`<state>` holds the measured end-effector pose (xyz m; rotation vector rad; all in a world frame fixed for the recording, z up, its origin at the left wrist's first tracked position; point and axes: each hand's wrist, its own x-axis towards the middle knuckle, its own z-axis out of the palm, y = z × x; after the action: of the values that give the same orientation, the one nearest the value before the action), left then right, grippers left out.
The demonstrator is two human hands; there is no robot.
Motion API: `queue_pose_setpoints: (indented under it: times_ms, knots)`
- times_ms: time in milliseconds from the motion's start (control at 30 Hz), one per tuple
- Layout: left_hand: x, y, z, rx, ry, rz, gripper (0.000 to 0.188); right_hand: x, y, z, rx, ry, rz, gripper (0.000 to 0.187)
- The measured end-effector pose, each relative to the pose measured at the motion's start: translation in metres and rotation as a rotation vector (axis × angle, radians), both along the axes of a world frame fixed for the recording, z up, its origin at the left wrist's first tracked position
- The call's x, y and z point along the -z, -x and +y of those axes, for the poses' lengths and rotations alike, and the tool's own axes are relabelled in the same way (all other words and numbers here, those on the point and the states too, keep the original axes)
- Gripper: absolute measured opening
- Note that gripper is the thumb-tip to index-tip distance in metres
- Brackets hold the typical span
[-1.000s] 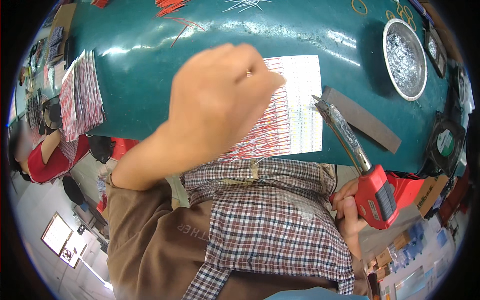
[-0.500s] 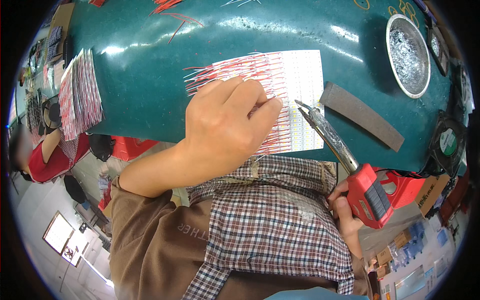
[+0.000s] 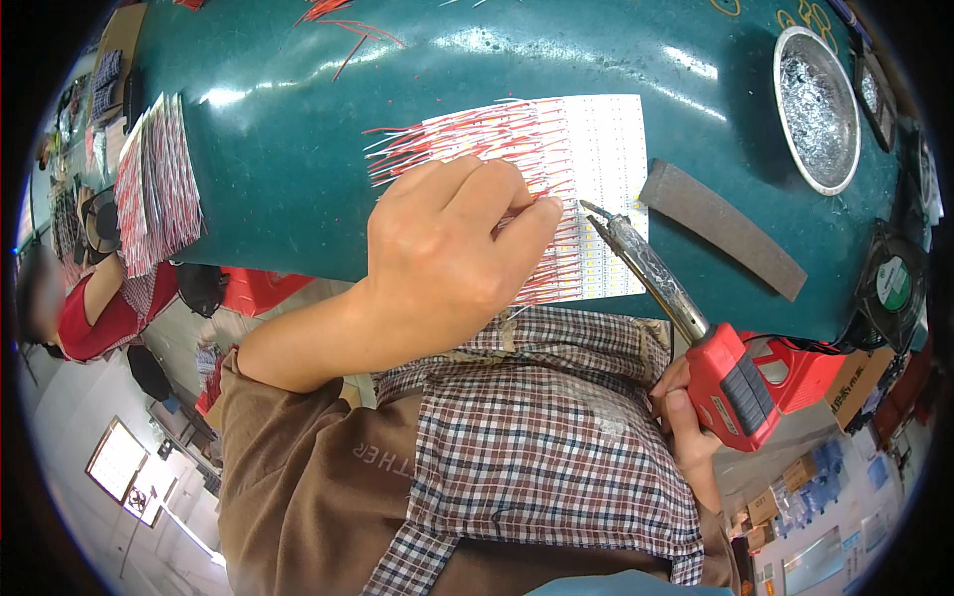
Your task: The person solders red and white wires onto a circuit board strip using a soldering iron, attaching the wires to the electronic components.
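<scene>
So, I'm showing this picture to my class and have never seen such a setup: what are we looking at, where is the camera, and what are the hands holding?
The camera sits on a person's head and looks down, so straight edges bend. The left hand presses on a white panel of strips with red wires, lying on a green table. The right hand grips a red soldering iron, its tip just over the panel. Also there: a round metal dish, a grey strip, a stack of similar panels.

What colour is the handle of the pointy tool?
Red, with a dark ribbed grip, on the soldering iron in the right hand; head view.
</scene>
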<state>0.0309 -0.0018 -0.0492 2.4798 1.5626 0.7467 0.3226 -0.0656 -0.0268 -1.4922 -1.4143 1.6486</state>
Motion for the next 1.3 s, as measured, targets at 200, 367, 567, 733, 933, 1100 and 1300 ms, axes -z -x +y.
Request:
queue_pose_setpoints:
  times_ms: [200,367,567,733,933,1100,1300]
  knots:
    - [0.0,-0.002,-0.001,-0.006,-0.005,0.006,0.031,-0.003,0.005,0.002,0.033,0.057,0.005,0.022]
    - [0.002,-0.004,-0.002,-0.024,-0.051,0.024,0.031,-0.006,0.008,0.005,0.032,0.058,0.009,0.021]
    - [0.0,-0.006,-0.003,-0.027,-0.043,0.041,0.03,-0.002,0.006,0.001,0.077,-0.031,-0.007,0.021]
    - [0.001,-0.007,-0.003,-0.033,-0.051,0.052,0.029,-0.006,0.009,0.003,0.113,0.035,-0.003,0.021]
    - [-0.005,-0.004,-0.003,-0.042,-0.02,0.067,0.028,-0.007,0.01,0.003,0.148,0.032,0.0,0.024]
    - [-0.021,0.004,-0.001,-0.071,-0.033,0.131,0.026,-0.007,0.008,0.003,0.155,0.027,-0.021,0.024]
    - [-0.014,-0.002,-0.001,0.028,0.061,-0.086,0.028,-0.01,0.01,0.003,0.173,0.029,0.01,0.025]
